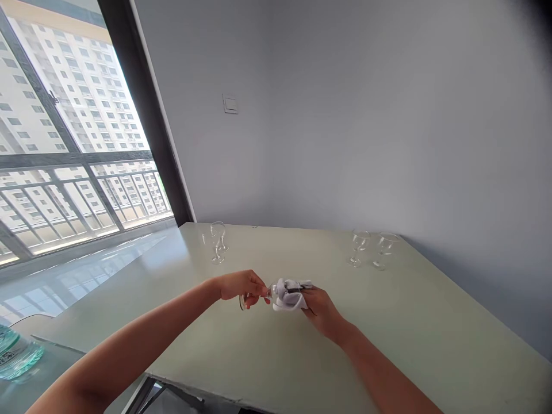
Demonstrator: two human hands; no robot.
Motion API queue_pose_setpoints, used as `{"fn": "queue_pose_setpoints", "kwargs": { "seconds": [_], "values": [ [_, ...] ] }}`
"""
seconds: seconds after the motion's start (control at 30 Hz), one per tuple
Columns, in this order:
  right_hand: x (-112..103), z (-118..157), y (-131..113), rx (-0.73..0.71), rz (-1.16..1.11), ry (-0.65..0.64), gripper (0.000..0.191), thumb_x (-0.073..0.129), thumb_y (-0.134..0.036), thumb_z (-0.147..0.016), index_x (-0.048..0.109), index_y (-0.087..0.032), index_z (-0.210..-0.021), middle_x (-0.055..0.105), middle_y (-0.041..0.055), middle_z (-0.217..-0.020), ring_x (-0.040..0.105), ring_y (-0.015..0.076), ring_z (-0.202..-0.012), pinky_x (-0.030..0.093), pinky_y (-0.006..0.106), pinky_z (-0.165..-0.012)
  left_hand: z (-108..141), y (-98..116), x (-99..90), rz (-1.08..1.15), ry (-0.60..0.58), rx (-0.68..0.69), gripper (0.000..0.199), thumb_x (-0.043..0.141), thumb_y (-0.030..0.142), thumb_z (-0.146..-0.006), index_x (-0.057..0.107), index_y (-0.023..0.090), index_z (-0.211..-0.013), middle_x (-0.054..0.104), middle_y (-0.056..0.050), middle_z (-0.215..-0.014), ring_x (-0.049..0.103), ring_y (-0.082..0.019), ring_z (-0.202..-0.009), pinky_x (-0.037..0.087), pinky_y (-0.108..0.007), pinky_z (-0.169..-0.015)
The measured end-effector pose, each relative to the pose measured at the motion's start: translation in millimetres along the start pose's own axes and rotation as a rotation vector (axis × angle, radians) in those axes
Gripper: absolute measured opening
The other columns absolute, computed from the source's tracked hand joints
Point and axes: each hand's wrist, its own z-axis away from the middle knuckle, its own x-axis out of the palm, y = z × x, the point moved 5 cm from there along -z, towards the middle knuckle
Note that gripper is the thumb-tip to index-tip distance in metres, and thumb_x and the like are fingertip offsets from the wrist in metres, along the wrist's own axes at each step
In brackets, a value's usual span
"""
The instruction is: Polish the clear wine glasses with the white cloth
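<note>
My left hand (241,284) is closed round the stem of a clear wine glass (273,291). The glass lies on its side in the air, its foot towards the left and its bowl towards the right. A pale grey-white cloth (288,299) is bunched at the bowl, covering most of it. On the right side, my right hand (322,310) grips this cloth against the bowl; its fingertips are partly hidden by the fabric. Both hands are above the middle of the pale table (241,362).
Two stemmed glasses, a nearer one (218,259) and one behind it (223,247), stand at the back left. Another pair, one glass (355,261) beside another (379,264), stands at the back right. A large greenish bottle (21,356) is at the lower left. Walls border the table behind.
</note>
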Motion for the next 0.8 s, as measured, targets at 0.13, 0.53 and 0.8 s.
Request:
{"fn": "queue_pose_setpoints", "kwargs": {
  "seconds": [0.13,0.53,0.8],
  "values": [
    [-19,2,15,-0.025,0.240,0.173,0.037,0.035,-0.015,-0.082,0.060,-0.027,-0.106,0.065,0.0044,-0.100,0.055,0.0213,-0.093,0.037,0.037,-0.083,-1,-13,-17.7,0.078,0.141,0.015,0.035,0.057,0.053,-0.066,0.061,0.018,-0.060,0.046,-0.001,-0.045,0.057,-0.021,-0.079,0.041,-0.023,-0.051],
    [0,1,-27,-0.240,0.488,0.110,0.040,0.041,-0.032,-0.085,0.047,-0.024,-0.124,0.059,0.0043,-0.114,0.041,0.0247,-0.116,0.017,0.047,-0.103,-11,7,0.6,-0.924,0.694,0.085,0.031,0.044,0.036,-0.080,0.060,0.019,-0.059,0.058,-0.003,-0.055,0.053,-0.016,-0.054,0.033,-0.025,-0.052],
    [-18,0,33,0.358,-0.373,0.271,0.031,0.046,-0.042,-0.081,0.065,-0.018,-0.085,0.065,0.0058,-0.087,0.058,0.0210,-0.084,0.045,0.031,-0.070,-21,20,56.9,-1.249,0.687,0.446,0.027,0.039,0.032,-0.086,0.058,0.016,-0.077,0.058,-0.005,-0.058,0.052,-0.017,-0.060,0.034,-0.028,-0.056]
  ]
}}
